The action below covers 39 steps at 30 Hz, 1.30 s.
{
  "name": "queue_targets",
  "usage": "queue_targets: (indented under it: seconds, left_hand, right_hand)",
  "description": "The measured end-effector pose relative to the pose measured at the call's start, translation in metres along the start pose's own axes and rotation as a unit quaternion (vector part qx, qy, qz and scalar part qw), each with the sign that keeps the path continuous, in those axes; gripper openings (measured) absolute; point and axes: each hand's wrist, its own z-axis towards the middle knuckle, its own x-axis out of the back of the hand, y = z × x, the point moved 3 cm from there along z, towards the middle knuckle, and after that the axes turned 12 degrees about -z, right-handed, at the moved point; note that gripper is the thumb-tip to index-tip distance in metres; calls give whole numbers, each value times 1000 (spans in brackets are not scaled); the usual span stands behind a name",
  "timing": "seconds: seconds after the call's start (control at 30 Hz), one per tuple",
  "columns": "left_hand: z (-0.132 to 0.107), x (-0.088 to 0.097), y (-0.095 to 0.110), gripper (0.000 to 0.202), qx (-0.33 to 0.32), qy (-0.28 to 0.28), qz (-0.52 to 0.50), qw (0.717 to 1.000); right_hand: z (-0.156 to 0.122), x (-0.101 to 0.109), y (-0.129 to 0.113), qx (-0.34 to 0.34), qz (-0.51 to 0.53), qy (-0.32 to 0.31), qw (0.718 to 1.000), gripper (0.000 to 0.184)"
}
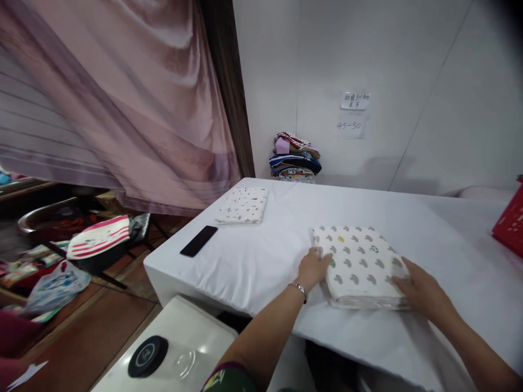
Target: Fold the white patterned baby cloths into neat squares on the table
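Observation:
A folded white cloth with grey prints (359, 262) lies on the white-covered table (265, 256) in front of me. My left hand (312, 268), with a bracelet at the wrist, rests against the cloth's left edge, fingers curled over its side. My right hand (419, 287) lies on the cloth's right front corner with its fingers pressed on the fabric. Neither hand lifts the cloth; it sits flat on the table.
A second folded white cloth (243, 205) and a black phone (199, 240) lie at the table's left. Folded clothes (295, 158) are stacked by the wall. A red box (510, 223) sits at right. A pink curtain (122, 103) hangs at left, and a white appliance (171, 348) stands below.

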Motion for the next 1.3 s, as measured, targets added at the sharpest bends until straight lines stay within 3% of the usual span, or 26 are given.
queue_targets:
  seconds: [0.1,0.2,0.27,0.33,0.6,0.83,0.97,1.1,1.2,1.3]
  left_hand:
    - [22,9,2,47,3,29,-15,999]
    - [47,15,6,40,-38,57,4,998]
    - [62,17,9,44,-74,56,31,995]
    - [76,18,10,50,-102,43,57,992]
    - [111,20,13,45,-127,23,74,989]
    - [127,22,15,28,-76,58,73,993]
    - [126,23,15,25,-54,63,52,995]
    - [104,28,8,32,-54,64,21,996]
    - [78,25,1,45,-47,41,1,998]
    - [51,14,-2,62,-27,-3,-18,999]
  right_hand:
    - [-19,13,-50,108,-5,45,993,55]
    - [-47,12,-105,276,-10,16,961,53]
    - [-63,6,-128,347,-30,16,937,60]
    - [-72,-2,-137,370,-52,36,927,63]
    - [-76,-17,-137,359,-89,91,925,54]
    - [-77,-18,-140,349,-88,99,928,49]
    - [-78,-13,-144,341,-75,79,934,49]
    - [-74,4,-135,356,-44,29,933,53]
    - [-53,21,-97,258,1,53,965,50]
    - [-24,29,-41,48,40,53,997,50]
